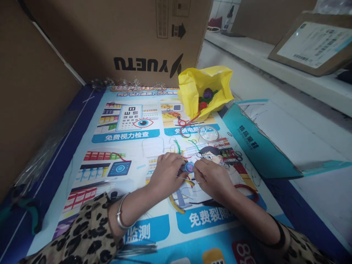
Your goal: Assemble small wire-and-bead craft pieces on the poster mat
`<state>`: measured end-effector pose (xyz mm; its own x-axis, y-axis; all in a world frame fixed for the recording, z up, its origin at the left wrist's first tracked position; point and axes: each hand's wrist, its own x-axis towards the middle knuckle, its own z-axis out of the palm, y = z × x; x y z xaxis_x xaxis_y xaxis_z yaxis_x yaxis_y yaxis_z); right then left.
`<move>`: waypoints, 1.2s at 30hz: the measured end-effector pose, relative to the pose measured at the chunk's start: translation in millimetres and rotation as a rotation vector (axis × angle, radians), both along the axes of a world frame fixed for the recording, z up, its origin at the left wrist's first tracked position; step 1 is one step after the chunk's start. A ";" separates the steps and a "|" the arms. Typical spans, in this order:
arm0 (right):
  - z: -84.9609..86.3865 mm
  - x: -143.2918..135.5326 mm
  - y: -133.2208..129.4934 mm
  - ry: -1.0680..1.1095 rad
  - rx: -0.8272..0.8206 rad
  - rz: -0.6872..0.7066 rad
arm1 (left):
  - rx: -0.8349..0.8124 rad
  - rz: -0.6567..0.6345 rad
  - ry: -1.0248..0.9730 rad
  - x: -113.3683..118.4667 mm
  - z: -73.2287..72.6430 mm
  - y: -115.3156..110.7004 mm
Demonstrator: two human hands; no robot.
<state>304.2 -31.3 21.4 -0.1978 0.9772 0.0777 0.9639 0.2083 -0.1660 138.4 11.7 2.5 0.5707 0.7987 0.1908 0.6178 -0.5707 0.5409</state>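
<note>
My left hand (pixel 169 168) is closed on a small blue round piece (pixel 189 167) with pink marks on its face. Close beside it, my right hand (pixel 213 178) pinches a thin pale wire (pixel 195 181) that runs across below the piece. Green cord ends (pixel 178 146) stick up just beyond my fingers. Under my hands lie a yellow curved strip (pixel 176 205) and a red cord (pixel 249 190). My fingers hide part of the blue piece.
A yellow bag (pixel 189 86) holding coloured yarn balls (pixel 208 93) stands at the back. Before it sits a round clear dish (pixel 208 134). A teal shoebox (pixel 255 146) is at right, green-handled pliers (pixel 34 212) at left, dark wire pieces (pixel 139 249) in front. Cardboard (pixel 110 33) walls the back.
</note>
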 end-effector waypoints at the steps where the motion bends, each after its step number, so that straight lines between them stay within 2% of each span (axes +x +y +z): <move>1: 0.4 0.2 0.2 -0.001 -0.002 0.002 | 0.000 -0.001 -0.001 -0.1 -0.1 0.1; 36: 1.5 -0.2 0.5 -0.033 0.018 0.005 | 0.016 -0.011 -0.005 -0.7 -1.6 0.7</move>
